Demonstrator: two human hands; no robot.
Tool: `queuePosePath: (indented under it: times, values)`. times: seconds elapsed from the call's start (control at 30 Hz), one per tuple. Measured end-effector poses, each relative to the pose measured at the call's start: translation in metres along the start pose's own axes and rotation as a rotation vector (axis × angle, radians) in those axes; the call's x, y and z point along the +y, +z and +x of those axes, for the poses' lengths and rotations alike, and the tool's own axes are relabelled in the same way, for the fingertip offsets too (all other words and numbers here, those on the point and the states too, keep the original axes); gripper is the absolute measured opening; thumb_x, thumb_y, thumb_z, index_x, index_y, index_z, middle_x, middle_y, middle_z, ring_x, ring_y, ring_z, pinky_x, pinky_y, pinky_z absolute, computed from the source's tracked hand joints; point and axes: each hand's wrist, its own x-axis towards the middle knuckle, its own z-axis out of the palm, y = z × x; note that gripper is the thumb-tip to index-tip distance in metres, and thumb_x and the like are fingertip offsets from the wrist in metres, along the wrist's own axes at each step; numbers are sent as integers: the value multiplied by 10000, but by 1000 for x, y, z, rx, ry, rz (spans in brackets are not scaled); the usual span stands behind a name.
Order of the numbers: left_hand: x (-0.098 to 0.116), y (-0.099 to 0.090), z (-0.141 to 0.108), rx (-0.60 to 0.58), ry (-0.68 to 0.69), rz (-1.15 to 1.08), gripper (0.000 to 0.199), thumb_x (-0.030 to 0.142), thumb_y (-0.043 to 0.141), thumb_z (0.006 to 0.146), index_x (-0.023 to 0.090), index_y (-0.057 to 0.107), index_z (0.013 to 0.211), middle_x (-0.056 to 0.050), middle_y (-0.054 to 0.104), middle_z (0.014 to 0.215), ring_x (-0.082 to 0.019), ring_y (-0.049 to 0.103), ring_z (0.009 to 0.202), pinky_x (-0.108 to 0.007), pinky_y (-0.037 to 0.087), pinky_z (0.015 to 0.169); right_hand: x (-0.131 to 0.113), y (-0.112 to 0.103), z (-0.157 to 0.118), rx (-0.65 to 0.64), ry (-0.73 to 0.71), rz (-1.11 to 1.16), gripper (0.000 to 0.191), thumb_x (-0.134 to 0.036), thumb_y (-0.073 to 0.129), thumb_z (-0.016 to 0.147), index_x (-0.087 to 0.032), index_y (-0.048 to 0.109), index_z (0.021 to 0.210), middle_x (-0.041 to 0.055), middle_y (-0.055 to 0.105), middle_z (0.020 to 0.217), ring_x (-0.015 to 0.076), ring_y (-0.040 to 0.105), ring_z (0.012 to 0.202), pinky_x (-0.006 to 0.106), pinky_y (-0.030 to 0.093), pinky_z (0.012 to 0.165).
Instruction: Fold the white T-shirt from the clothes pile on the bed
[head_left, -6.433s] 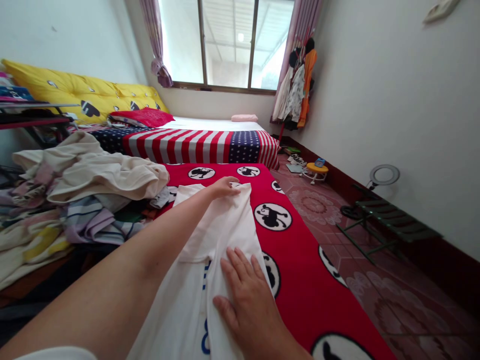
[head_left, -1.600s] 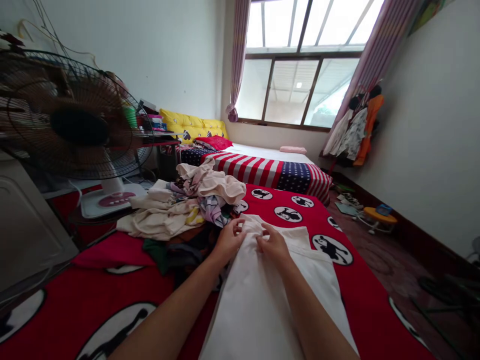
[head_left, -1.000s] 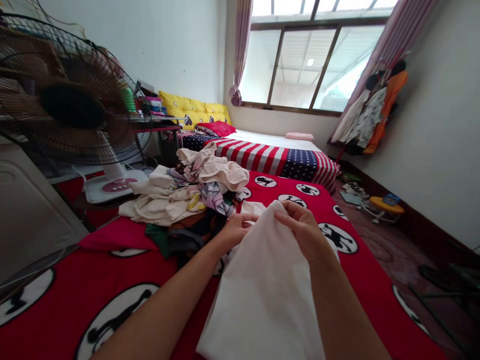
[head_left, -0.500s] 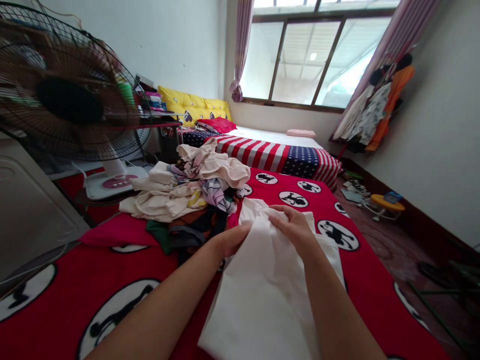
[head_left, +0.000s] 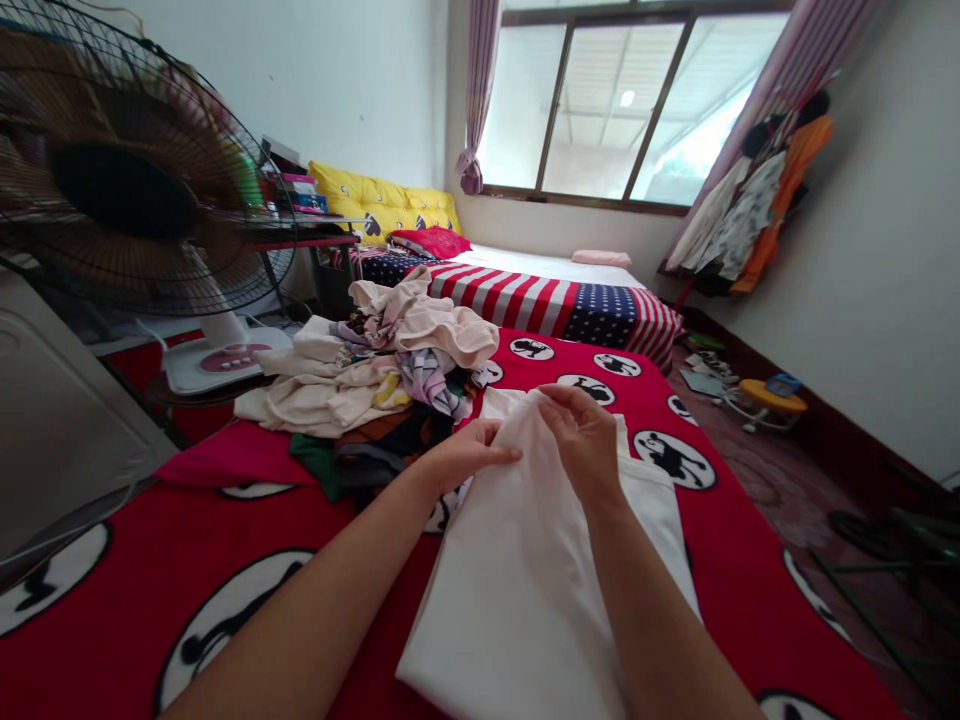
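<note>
A white garment point(head_left: 525, 570) lies partly folded on the red blanket point(head_left: 720, 560) with round black-and-white figures. My right hand point(head_left: 581, 440) pinches its far edge and lifts it slightly. At the garment's left edge, my left hand point(head_left: 476, 455) has thumb and fingers around the cloth, the thumb lying on top. Beyond my left hand is a heap of crumpled clothes point(head_left: 337, 395), mostly cream, with green and dark pieces at its near side.
A fan point(head_left: 124, 195) stands at the left on a round stool, beside a pale cabinet point(head_left: 60, 420). Behind is another bed with a striped and starred cover point(head_left: 517, 305). Clothes point(head_left: 750, 220) hang on the right; a yellow stool point(head_left: 772, 395) stands below.
My right hand has raised the far edge of the white garment a little. My left hand has shifted slightly up, its thumb now showing on the cloth. The view has moved slightly.
</note>
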Motion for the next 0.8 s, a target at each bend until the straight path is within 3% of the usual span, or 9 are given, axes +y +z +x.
queuePosePath:
  times: [0.1, 0.2, 0.27, 0.33, 0.4, 0.5, 0.63, 0.7, 0.8]
  values:
    - [-12, -7, 9, 295, 10, 209, 543, 231, 709, 681, 107, 595, 1197, -51, 662, 791, -187, 637, 734, -298, 503, 720, 5, -2, 3, 8, -30, -149, 274, -325, 657, 754, -196, 668, 996, 81, 690, 1035, 224, 625, 991, 393, 470, 928]
    - [-18, -9, 13, 610, 55, 707, 608, 136, 663, 678, 120, 546, 1274, -35, 634, 790, -182, 613, 742, -306, 499, 747, 4, -10, 8, -4, 30, -170, 289, -320, 660, 741, -183, 665, 995, 91, 688, 1054, 227, 644, 949, 402, 487, 896]
    - [-19, -4, 12, 705, 187, 1037, 543, 126, 616, 727, 159, 562, 1267, -70, 634, 928, -218, 602, 890, -345, 484, 842, -3, -20, 12, -24, 81, -121, 298, -332, 658, 744, -180, 665, 1000, 92, 691, 1050, 221, 661, 903, 379, 511, 834]
    - [-20, 6, 10, 694, 355, 1248, 438, 165, 585, 786, 202, 599, 1221, -95, 602, 1104, -254, 544, 1071, -393, 435, 958, -11, -34, 14, -40, 106, -86, 324, -358, 659, 745, -187, 659, 1021, 85, 694, 1042, 212, 674, 855, 345, 525, 762]
    - [-24, 16, 10, 584, 452, 1328, 381, 242, 598, 812, 217, 618, 1192, -103, 547, 1248, -276, 469, 1199, -425, 378, 1040, -16, -56, 15, -39, 133, -130, 356, -391, 655, 744, -189, 649, 1037, 77, 702, 991, 199, 684, 778, 314, 522, 690]
    - [-34, 25, 12, 466, 436, 1346, 454, 320, 626, 807, 216, 582, 1247, -116, 457, 1385, -300, 385, 1303, -458, 324, 1092, -13, -98, 11, -11, 232, -449, 351, -422, 622, 752, -187, 651, 1012, 63, 707, 851, 182, 668, 653, 289, 487, 611]
    - [-44, 21, 19, 532, 378, 1333, 513, 304, 615, 807, 168, 536, 1295, -153, 439, 1394, -315, 373, 1315, -462, 315, 1100, 3, -147, 0, -53, 484, -1145, 354, -526, 565, 753, -196, 691, 726, 96, 684, 688, 238, 645, 658, 315, 417, 578]
    - [-45, 18, 21, 538, 374, 1318, 476, 292, 609, 807, 159, 560, 1261, -156, 454, 1373, -307, 406, 1289, -446, 341, 1085, 11, -159, -5, -139, 577, -1279, 434, -596, 532, 745, -202, 687, 652, 114, 681, 675, 260, 643, 678, 327, 403, 581]
    - [-45, 16, 22, 527, 402, 1304, 425, 274, 610, 801, 174, 592, 1213, -139, 462, 1367, -292, 422, 1277, -435, 353, 1079, 22, -160, -9, -195, 609, -1290, 494, -655, 469, 749, -221, 703, 731, 125, 699, 773, 293, 649, 759, 353, 409, 608]
